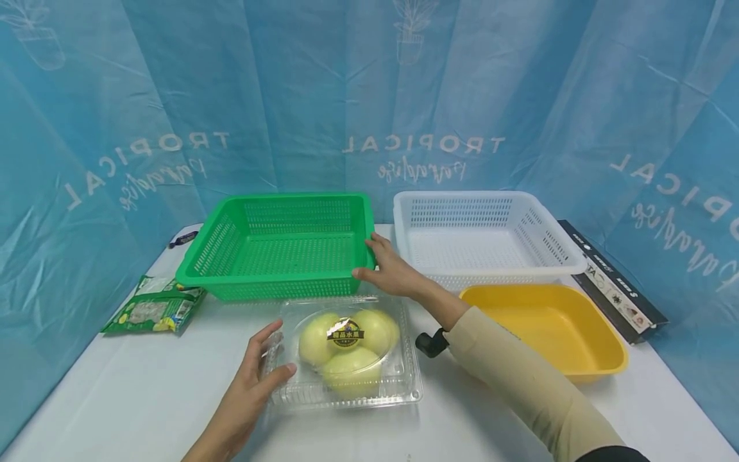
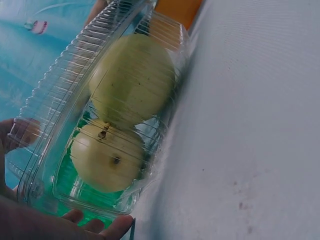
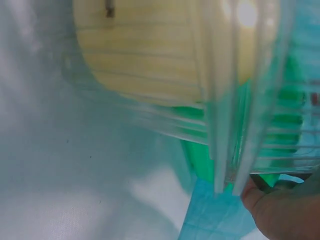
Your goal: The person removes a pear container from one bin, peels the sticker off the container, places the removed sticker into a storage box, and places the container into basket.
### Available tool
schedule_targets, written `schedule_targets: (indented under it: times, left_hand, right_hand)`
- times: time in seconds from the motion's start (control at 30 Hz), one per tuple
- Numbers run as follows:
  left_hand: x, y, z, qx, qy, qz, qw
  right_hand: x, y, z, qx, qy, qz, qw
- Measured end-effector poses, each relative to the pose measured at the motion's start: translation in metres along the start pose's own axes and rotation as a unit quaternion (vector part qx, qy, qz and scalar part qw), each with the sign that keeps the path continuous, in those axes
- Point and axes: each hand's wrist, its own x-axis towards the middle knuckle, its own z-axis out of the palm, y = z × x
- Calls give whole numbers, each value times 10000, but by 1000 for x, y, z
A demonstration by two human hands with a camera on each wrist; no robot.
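Note:
A clear plastic clamshell box (image 1: 398, 378) sits on the white table, with three pale yellow-green round fruits (image 1: 355, 372) inside and a dark and gold label on its lid. My left hand (image 1: 249, 385) holds the box's left end, its thumb on the lid and its fingertips (image 2: 119, 226) along the lower edge. Beyond the box stands a green perforated basket (image 1: 277, 280). At that basket's front right corner my right hand (image 1: 392, 269) grips the rim, thumb over the front and fingers on the right side. The right wrist view shows this hand past the box's ribbed edge.
To the right of the green basket stands a white perforated basket (image 1: 491, 273), with a yellow basin (image 1: 554, 330) in front. A long black box (image 1: 612, 282) lies along the right side. At left are a green packet (image 1: 152, 308) and a small dark wrapper (image 1: 183, 239). Blue curtains surround the table.

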Motion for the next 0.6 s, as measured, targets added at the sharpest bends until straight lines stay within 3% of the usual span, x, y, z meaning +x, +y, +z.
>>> schedule_targets:
  times: [0.2,0.37,0.6]
  left_hand:
    - [1,1,-1,77,72,-252,9996]
    - [2,3,-2,150,52,-268,9995]
    - [1,3,0,176,62,-251,9995]
  right_hand:
    - [-5,-5,-6,62,-115,-111,9999]
    - [-12,-10,-12,61,-193,-210,9996]
    - [-26,-16,-12,-404,96,-343,9986]
